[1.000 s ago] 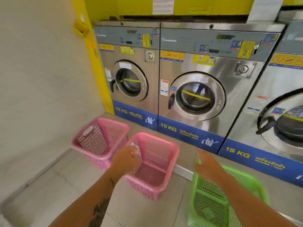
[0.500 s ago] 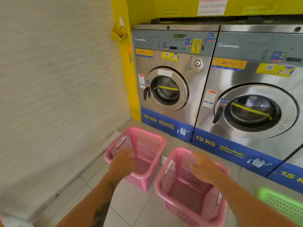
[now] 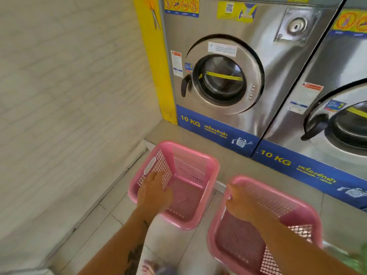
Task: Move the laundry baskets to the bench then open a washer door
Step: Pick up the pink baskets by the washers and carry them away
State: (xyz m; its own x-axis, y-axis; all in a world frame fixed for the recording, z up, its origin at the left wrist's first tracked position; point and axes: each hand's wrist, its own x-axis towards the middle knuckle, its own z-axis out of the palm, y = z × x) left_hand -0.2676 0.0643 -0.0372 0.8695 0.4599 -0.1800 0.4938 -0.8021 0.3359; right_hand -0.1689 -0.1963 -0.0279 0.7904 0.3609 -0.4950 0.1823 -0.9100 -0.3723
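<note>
Left hand (image 3: 154, 192) rests on near-left rim of the left pink basket (image 3: 195, 171), fingers spread over the mesh wall by the oval handle slot; can't tell if it's actually gripping. Right hand (image 3: 241, 203) curls round the far-left rim corner of the right pink basket (image 3: 297, 219), fingers closed on the edge. Left forearm has a dark tattoo.

Both baskets: pink plastic, rectangular w/ rounded corners, smooth thick rims, perforated lattice walls & floors, empty. They sit on the pale tiled floor (image 3: 111, 207), side by side w/ a narrow gap, in front of the washers. Right basket cut off by the bottom edge.

Left washer (image 3: 256, 46): brushed stainless front, round steel door (image 3: 224, 76) w/ glass porthole, black handle on its left, door closed. Yellow strip sticker across the glass, text too small to read. Blue base band reads "10 KG" plus Thai script & a cartoon washer. Small tag "1" beside the door. Yellow QR sticker and a row of prohibition icons up top, partly cropped. Round coin/key fitting upper right.

Right washer (image 3: 321, 76): same steel, also "10 KG", door mostly cut off at the frame edge.

Yellow pillar (image 3: 153, 60) left of the washers; blurred pale brick-textured wall beyond. Green blur at bottom right, unidentifiable.
</note>
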